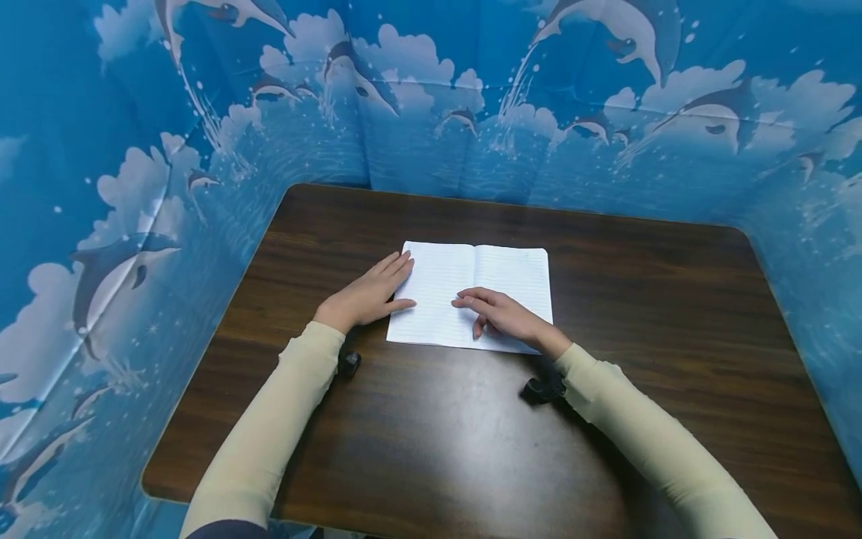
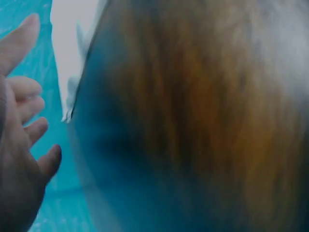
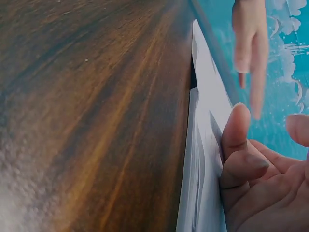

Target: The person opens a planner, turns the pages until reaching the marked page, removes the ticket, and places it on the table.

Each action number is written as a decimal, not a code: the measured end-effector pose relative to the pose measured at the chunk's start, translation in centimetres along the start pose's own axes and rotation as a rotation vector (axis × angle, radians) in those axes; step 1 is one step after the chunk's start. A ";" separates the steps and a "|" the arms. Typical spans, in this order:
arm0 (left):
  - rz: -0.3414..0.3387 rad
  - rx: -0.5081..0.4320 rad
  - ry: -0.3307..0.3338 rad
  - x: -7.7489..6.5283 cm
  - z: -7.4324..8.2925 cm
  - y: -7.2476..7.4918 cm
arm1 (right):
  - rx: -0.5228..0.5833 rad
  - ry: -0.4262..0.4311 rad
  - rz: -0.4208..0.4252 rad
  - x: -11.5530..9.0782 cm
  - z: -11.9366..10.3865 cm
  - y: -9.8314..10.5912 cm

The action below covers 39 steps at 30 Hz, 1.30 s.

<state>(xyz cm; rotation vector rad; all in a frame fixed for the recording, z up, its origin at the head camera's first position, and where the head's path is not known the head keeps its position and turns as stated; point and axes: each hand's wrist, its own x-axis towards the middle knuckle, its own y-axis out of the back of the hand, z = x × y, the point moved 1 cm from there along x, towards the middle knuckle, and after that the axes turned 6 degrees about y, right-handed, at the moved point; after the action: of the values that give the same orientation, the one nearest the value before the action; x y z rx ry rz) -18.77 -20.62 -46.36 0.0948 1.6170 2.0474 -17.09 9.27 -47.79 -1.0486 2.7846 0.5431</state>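
A lined notebook (image 1: 439,278) lies spread at its middle on the dark wooden table, its pages showing no writing that I can make out. My left hand (image 1: 367,296) is at the notebook's left edge, fingers straight and the thumb apart, the fingertips over the page margin. In the left wrist view that hand (image 2: 24,130) holds nothing. Over the right page and the fold is my right hand (image 1: 510,316), its fingers loosely bent. The right wrist view shows this hand (image 3: 270,186) beside the pages (image 3: 205,130) with nothing between fingers and thumb.
The brown table (image 1: 431,442) has rounded corners and a glare patch near its front. Blue curtains (image 1: 417,142) printed with dolphins and clouds hang behind it and at the sides. Small black devices (image 1: 539,391) sit at both wrists.
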 end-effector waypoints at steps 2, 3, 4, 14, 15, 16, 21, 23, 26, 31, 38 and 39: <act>-0.058 0.013 0.018 0.2 -0.1 -0.6 | 0.002 0.009 -0.004 0.0 0.2 -0.1; -0.078 0.012 0.024 0.2 -0.1 -0.9 | 0.002 0.020 -0.009 0.0 0.3 -0.2; -0.093 0.010 0.029 0.2 -0.1 -1.1 | 0.000 0.031 -0.014 0.0 0.5 -0.1; -0.107 -0.051 0.047 0.1 -0.1 -1.3 | 0.103 0.150 -0.042 -0.6 1.0 1.9; -0.107 -0.050 0.045 0.2 -0.1 -1.4 | 0.115 0.168 -0.015 -0.8 1.2 2.6; -0.107 -0.051 0.044 0.2 -0.1 -1.4 | 0.112 0.183 0.030 -1.0 1.4 3.5; -0.103 -0.056 0.036 0.4 -0.1 -1.6 | -0.120 0.195 0.420 -1.9 3.2 8.4; -0.105 -0.061 0.036 0.4 0.0 -1.6 | -0.255 0.145 0.521 -2.0 3.9 9.8; -0.110 -0.056 0.032 0.4 0.0 -1.6 | -0.402 0.052 0.534 -1.6 4.9 11.1; -0.105 -0.069 0.031 0.3 -0.1 -1.6 | -0.471 -0.028 0.445 -0.4 5.7 11.7; -0.102 -0.079 0.019 0.5 -0.1 -1.7 | -0.524 -0.120 0.422 0.6 5.6 11.9; -0.100 -0.079 0.019 0.6 -0.1 -1.6 | -0.528 -0.124 0.424 0.5 5.5 11.9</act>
<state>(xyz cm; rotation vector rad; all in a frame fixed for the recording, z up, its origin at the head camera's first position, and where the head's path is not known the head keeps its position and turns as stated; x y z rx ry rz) -18.74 -20.23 -48.07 -0.0328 1.5186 2.0384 -25.43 19.29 -49.60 -0.4420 2.8156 1.3960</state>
